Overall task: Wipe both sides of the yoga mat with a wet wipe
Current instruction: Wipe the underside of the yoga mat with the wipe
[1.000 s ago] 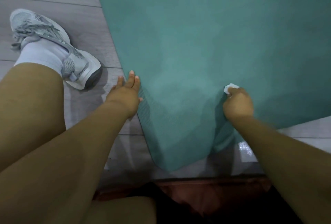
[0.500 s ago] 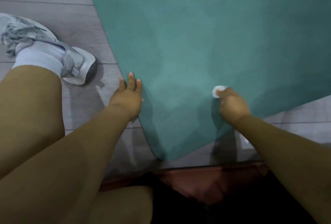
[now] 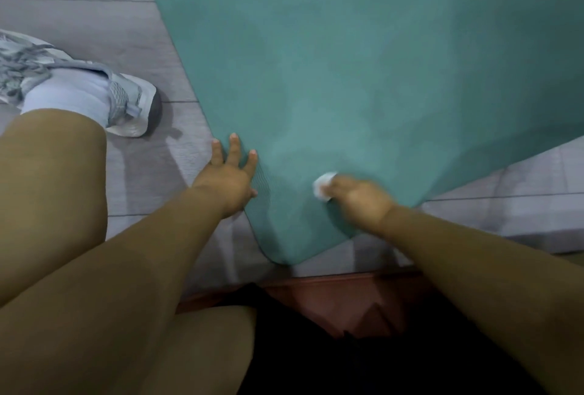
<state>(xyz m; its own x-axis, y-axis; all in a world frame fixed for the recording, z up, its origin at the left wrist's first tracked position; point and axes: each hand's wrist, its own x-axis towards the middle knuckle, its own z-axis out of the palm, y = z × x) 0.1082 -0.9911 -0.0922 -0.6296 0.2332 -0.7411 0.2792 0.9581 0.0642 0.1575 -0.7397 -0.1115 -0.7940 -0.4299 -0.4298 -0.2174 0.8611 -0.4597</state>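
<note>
My right hand (image 3: 360, 200) pinches the wet wipe (image 3: 323, 186) against the mat (image 3: 363, 78) under it; my left hand (image 3: 229, 178), fingers straight, pins the mat's edge. It looks soft and floppy, so I'd keep it pinned there.

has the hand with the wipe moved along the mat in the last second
Yes. The right hand with the wet wipe slid left across the yoga mat, nearer the left hand at its edge.

no readable text, no labels, brands, numbers or signs anywhere in view
</note>
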